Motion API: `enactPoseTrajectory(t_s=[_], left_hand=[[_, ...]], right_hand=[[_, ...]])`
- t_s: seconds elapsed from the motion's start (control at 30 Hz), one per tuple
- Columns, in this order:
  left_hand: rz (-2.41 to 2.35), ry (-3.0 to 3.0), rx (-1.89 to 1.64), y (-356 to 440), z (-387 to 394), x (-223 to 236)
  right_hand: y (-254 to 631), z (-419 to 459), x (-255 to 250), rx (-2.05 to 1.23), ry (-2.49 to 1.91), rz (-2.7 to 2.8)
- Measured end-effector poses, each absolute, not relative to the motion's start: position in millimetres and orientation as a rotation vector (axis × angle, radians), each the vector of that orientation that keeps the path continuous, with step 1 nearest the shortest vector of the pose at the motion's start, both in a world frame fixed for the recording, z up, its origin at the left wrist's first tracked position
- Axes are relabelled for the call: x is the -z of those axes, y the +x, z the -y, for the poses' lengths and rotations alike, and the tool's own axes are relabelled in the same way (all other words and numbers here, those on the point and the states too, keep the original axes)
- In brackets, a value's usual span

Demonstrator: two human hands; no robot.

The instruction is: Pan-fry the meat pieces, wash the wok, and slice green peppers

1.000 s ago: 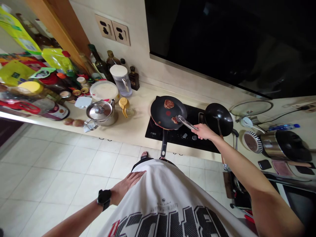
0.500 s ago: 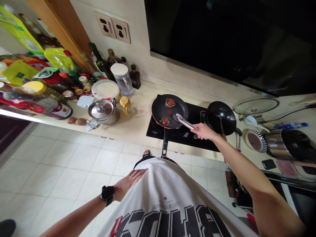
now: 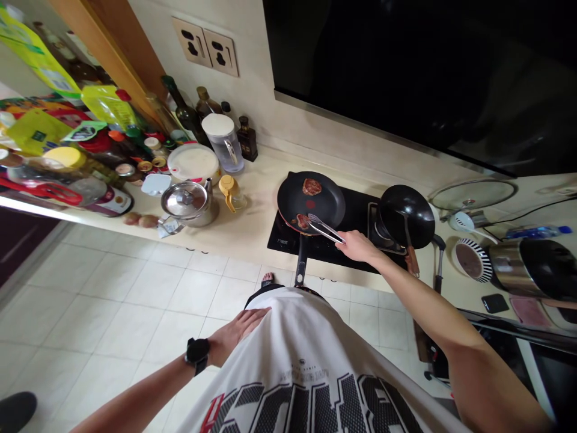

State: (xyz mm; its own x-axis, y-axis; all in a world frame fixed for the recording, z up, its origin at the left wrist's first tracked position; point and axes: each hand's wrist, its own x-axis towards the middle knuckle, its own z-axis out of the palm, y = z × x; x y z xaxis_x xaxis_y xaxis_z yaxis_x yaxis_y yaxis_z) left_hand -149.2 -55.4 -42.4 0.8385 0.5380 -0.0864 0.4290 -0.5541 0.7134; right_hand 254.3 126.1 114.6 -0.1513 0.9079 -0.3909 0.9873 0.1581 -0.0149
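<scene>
My right hand point(image 3: 358, 245) is shut around metal tongs point(image 3: 325, 229), whose tips reach the nearer piece of seared meat point(image 3: 303, 221) in a black non-stick frying pan point(image 3: 330, 201). A second browned piece of meat point(image 3: 311, 187) lies at the pan's far side. The pan sits on a black glass hob point(image 3: 282, 243), its handle pointing toward me. My left hand point(image 3: 238, 329), with a black watch point(image 3: 197, 353) on the wrist, rests flat on my white printed T-shirt point(image 3: 311, 361).
A black wok point(image 3: 407, 215) stands right of the pan. Bottles, a plastic jug point(image 3: 224, 143) and a steel saucepan point(image 3: 189, 204) crowd the counter's left side. A steel pot point(image 3: 509, 261) and a glass lid point(image 3: 472, 194) are at right, below a black cabinet point(image 3: 406, 72).
The tongs and my right hand have moved left and toward me, bringing the tips down to the nearer piece of meat. My left hand stays on my shirt.
</scene>
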Motion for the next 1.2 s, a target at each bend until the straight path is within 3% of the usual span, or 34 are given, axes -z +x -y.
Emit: enactPoseTrajectory(t_s=[0.3, 1.2], left_hand=[[-0.721, 2.258, -0.183, -151, 61, 55], [-0.677, 2.318, -0.175, -145, 60, 54]], right_hand=[[276, -130, -133, 0.409, 1.921, -2.197], [324, -83, -77, 0.829, 2.528, -2.211]])
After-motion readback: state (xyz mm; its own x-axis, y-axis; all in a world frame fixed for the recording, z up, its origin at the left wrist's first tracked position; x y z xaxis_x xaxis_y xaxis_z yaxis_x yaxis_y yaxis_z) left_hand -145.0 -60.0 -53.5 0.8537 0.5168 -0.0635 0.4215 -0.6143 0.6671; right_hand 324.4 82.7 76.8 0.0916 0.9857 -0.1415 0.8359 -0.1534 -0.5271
